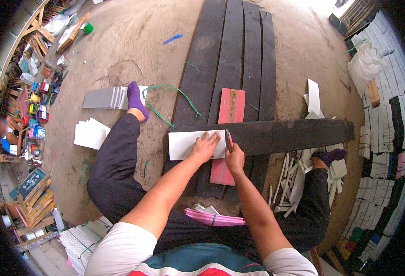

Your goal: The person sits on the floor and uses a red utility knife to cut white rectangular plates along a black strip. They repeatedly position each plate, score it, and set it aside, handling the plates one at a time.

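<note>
A white rectangular sheet (180,146) lies flat on a long black board (294,135) set crosswise in front of me. My left hand (205,146) is open, its fingers spread and pressing on the sheet's right part. Beside the sheet's right edge, my right hand (234,159) is closed round a red-handled knife (230,141). The knife's dark upper end points away from me; its tip is hard to make out. Under the black board runs a worn pink board (222,175), which shows on both sides of it.
Long dark planks (207,60) lie beneath everything. Grey-white sheets (102,98) and white pieces (92,134) sit by my left leg, white offcuts (290,184) by my right. Pink sheets (214,218) lie close to me. Stacked bundles (382,161) line the right; another person (10,133) sits far left.
</note>
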{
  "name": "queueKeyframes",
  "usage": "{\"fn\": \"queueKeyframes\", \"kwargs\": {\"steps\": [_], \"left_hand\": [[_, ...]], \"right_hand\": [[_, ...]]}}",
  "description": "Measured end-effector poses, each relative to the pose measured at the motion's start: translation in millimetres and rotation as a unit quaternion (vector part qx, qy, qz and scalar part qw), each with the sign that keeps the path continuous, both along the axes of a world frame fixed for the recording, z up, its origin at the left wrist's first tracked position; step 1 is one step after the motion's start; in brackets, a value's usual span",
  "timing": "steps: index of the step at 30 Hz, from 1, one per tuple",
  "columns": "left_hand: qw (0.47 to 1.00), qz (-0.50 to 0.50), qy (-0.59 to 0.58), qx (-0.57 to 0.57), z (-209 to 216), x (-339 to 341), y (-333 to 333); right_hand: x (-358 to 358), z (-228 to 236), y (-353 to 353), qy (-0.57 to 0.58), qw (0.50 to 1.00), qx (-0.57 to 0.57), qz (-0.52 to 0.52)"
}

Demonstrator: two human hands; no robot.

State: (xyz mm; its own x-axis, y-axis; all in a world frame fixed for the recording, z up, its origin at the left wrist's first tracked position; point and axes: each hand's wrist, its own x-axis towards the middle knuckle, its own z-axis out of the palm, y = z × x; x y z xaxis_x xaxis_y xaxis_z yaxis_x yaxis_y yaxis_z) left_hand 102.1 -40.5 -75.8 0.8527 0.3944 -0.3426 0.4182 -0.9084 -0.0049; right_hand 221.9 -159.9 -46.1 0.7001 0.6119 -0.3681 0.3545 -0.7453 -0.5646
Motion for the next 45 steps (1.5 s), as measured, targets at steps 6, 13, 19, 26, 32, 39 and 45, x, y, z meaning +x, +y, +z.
{"fn": "queueKeyframes", "kwargs": {"steps": [6,13,19,26,32,39,45], "left_hand": [[0.996,0.048,-0.075,-0.028,2,-13,-2],[0.846,0.416,-0.332,0.021,-45,-85,-10],[0.7,0.617,-0.359,-0.038,-82,-121,13],[0.66,0.652,-0.361,-0.095,-91,-130,25],[0.623,0.682,-0.351,-0.153,-80,-137,29],[0.645,0.656,-0.355,-0.166,-80,-147,32],[0.726,0.563,-0.378,-0.117,-72,-132,34]], "right_hand": [[-22,-36,-14,0.051,0.987,0.091,-0.118],[-17,-40,-12,0.041,0.988,0.046,-0.144],[-17,-34,-13,0.062,0.988,0.064,-0.129],[-15,-36,-14,0.049,0.991,0.041,-0.121],[-20,-24,-13,0.061,0.99,0.03,-0.121],[-24,-27,-13,0.05,0.99,0.037,-0.123],[-17,-43,-15,0.079,0.984,0.061,-0.145]]}}
